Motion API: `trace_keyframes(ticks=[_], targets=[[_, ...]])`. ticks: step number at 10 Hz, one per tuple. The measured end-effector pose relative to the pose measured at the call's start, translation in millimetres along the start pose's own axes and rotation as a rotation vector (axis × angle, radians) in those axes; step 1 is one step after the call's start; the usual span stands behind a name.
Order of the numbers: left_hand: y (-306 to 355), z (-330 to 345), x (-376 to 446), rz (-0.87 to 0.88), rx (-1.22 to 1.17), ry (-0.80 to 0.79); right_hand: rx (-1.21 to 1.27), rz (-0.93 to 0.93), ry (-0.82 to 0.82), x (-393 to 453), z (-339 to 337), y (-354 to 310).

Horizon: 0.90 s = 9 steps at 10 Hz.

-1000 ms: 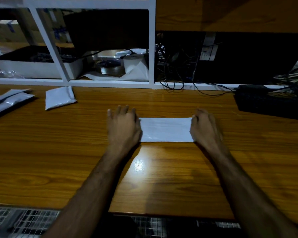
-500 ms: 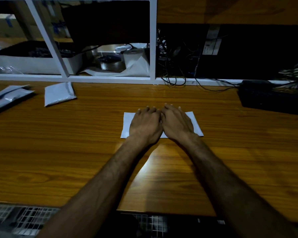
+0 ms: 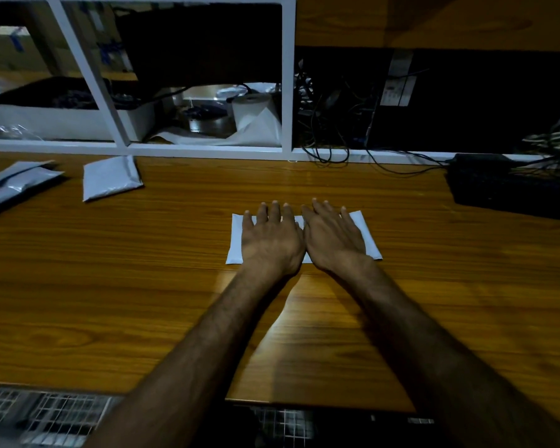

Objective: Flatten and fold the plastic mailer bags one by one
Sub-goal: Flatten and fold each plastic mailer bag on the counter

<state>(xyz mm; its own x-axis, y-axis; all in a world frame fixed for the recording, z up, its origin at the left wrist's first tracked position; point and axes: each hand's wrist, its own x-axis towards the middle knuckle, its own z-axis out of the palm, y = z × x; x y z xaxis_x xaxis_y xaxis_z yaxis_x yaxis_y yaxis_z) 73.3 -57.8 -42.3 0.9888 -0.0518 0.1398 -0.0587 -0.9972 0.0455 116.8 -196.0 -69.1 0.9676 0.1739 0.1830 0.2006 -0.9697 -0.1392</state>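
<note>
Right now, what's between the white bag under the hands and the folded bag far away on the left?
Only bare wooden table lies between the white bag and the folded bag, in the head view.

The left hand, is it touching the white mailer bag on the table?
Touching. The head view shows the left hand lying flat on the mailer bag, fingers straight.

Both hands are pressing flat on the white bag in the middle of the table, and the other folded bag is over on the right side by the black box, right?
Not quite. The head view shows the left hand and right hand pressing flat on the white bag mid-table, but the other folded bag lies on the left side, far from the black box.
</note>
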Motion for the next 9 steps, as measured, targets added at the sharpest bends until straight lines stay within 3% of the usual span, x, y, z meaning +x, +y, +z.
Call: trace_keyframes(ticks=[2, 9], targets=[[-0.5, -0.9, -1.3, -0.014, -0.015, -0.002, -0.013, 0.073, -0.105, -20.8, -34.2, -15.8], [-34.5, -15.3, -7.2, -0.198, -0.141, -0.094, -0.017, 0.187, -0.045, -25.7, -39.2, 15.5]])
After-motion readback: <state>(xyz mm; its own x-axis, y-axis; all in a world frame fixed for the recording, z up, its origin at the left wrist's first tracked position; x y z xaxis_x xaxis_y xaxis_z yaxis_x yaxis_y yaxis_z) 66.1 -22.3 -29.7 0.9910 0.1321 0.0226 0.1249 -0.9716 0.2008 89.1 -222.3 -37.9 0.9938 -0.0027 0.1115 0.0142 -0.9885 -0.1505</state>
